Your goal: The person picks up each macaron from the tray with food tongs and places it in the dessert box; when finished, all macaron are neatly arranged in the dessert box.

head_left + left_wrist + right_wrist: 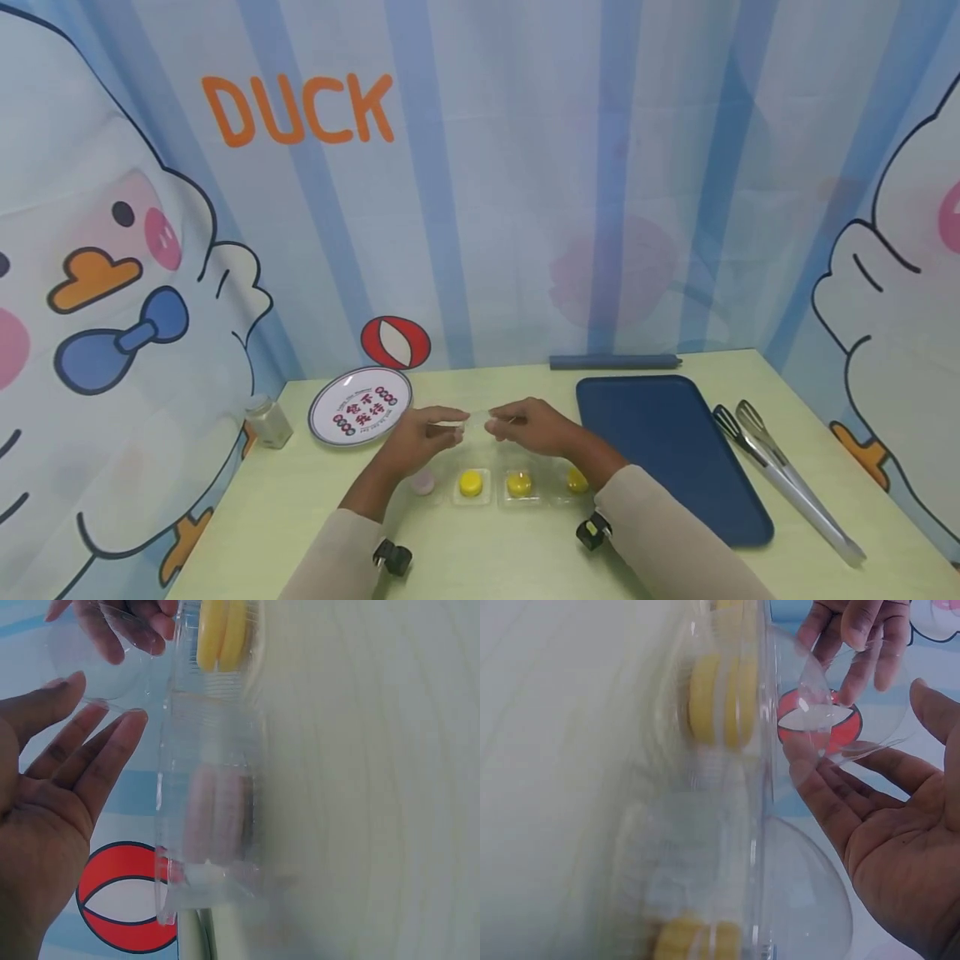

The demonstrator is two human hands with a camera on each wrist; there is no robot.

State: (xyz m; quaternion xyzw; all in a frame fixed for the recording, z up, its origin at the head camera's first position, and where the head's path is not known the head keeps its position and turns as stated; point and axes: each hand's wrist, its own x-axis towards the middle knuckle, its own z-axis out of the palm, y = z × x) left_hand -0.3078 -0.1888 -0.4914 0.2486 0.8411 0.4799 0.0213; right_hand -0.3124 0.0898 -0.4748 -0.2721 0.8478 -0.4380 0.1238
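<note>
Both hands hold a clear plastic domed lid (881,697) between them, raised above the table beyond a row of macarons. The left hand (426,435) pinches its left edge between thumb and fingertips. At the opposite edge, the right hand (538,427) has its thumb and fingers round the rim. In the row, a pale purple macaron (423,481) is leftmost, followed by a yellow macaron (471,482), a second yellow macaron (519,483) and a third yellow macaron (577,480), partly behind the right forearm. Each sits in a clear plastic holder; another clear dome (810,892) shows in the right wrist view.
A patterned plate (360,407) and a small lidded jar (268,422) stand at the left. On the right lie a dark blue tray (671,450) and metal tongs (795,492). A dark blue bar (615,362) lies along the back edge, before a hanging curtain (510,183).
</note>
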